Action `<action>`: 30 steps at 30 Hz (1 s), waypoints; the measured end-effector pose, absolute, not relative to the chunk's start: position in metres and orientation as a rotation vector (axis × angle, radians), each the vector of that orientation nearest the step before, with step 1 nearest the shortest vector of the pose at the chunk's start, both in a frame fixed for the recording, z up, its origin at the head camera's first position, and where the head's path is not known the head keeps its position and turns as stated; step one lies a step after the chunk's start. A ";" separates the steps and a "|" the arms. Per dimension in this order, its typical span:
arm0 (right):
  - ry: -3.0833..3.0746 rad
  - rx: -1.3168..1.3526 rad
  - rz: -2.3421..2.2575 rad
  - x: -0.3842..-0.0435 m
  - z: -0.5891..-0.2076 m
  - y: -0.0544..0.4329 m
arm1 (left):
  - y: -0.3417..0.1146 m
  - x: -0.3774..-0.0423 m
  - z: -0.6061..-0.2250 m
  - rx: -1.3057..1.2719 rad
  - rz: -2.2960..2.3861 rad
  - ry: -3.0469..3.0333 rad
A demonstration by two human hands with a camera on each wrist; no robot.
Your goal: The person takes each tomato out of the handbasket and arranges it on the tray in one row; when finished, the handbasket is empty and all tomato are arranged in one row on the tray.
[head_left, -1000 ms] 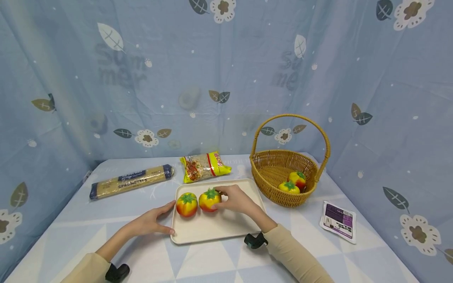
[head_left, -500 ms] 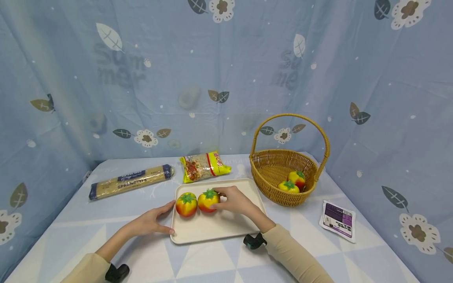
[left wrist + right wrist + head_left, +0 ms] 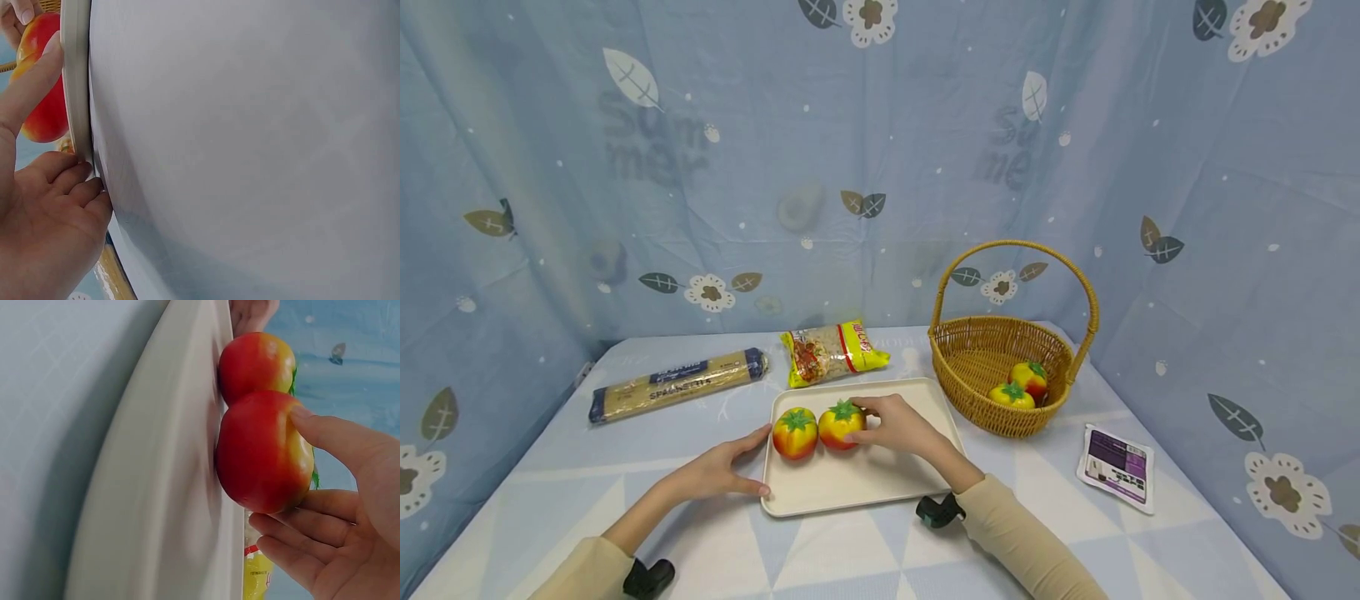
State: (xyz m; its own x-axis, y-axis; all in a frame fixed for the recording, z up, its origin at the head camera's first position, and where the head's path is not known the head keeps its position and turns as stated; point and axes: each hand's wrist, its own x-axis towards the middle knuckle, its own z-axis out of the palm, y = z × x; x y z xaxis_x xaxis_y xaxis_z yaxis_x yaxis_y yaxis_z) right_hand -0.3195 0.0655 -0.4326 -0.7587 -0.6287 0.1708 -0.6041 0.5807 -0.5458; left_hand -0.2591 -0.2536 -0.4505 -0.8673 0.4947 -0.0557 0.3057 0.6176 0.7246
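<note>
On a cream rectangular tray (image 3: pixel 895 483) sit two red-and-yellow tomatoes with green leafy tops, side by side. My right hand (image 3: pixel 898 427) holds the right tomato (image 3: pixel 265 456) between thumb and fingers; it appears to rest on the tray. The left tomato (image 3: pixel 795 434) stands beside it, close to the tray's left rim. My left hand (image 3: pixel 718 472) touches that rim from outside, thumb near the front corner and fingers farther back. In the left wrist view, the left thumb (image 3: pixel 37 81) lies out straight and the other fingers are slightly bent against the tray's side.
A wicker basket (image 3: pixel 977 410) with a tall handle stands at the back right, two more tomatoes (image 3: pixel 1018 390) inside. Behind the tray lies a yellow food bag (image 3: pixel 831 354), and left of it a spaghetti pack (image 3: pixel 677 387). A purple-and-white pouch (image 3: pixel 1116 468) lies far right.
The right tomato and my right hand have shifted very slightly left, toward the other tomato. My left hand stays at the tray rim.
</note>
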 end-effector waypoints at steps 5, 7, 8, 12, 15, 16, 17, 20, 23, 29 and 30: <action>2.761 -1.080 -0.924 -0.320 -0.432 0.067 | -0.254 -0.260 -0.451 0.653 1.087 2.591; 2.761 -1.087 -0.927 -0.321 -0.433 0.067 | -0.254 -0.260 -0.451 0.652 1.085 2.591; 2.759 -1.090 -0.930 -0.321 -0.432 0.067 | -0.254 -0.260 -0.451 0.652 1.086 2.590; 2.745 -1.106 -0.952 -0.322 -0.430 0.069 | -0.254 -0.260 -0.451 0.647 1.076 2.594; 2.747 -1.112 -0.959 -0.322 -0.428 0.070 | -0.254 -0.259 -0.450 0.636 1.072 2.596; 2.750 -1.113 -0.957 -0.322 -0.427 0.071 | -0.254 -0.259 -0.450 0.634 1.071 2.596; 2.756 -1.111 -0.954 -0.322 -0.427 0.072 | -0.254 -0.259 -0.450 0.633 1.071 2.595; 2.768 -1.114 -0.942 -0.323 -0.425 0.073 | -0.254 -0.259 -0.449 0.631 1.074 2.595; 2.773 -1.115 -0.935 -0.323 -0.424 0.074 | -0.254 -0.259 -0.449 0.644 1.073 2.599; 2.781 -1.102 -0.935 -0.323 -0.423 0.076 | -0.254 -0.259 -0.449 0.655 1.072 2.602; 2.782 -1.101 -0.938 -0.323 -0.423 0.077 | -0.254 -0.259 -0.449 0.654 1.073 2.602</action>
State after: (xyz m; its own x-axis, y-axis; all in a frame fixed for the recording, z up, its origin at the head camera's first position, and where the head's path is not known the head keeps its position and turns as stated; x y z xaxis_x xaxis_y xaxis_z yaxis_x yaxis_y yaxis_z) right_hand -0.3228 0.0768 -0.4232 -0.7535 -0.6249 0.2045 -0.6210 0.5744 -0.5333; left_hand -0.2592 -0.2540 -0.4492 -0.8674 0.4939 -0.0596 0.3085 0.6279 0.7146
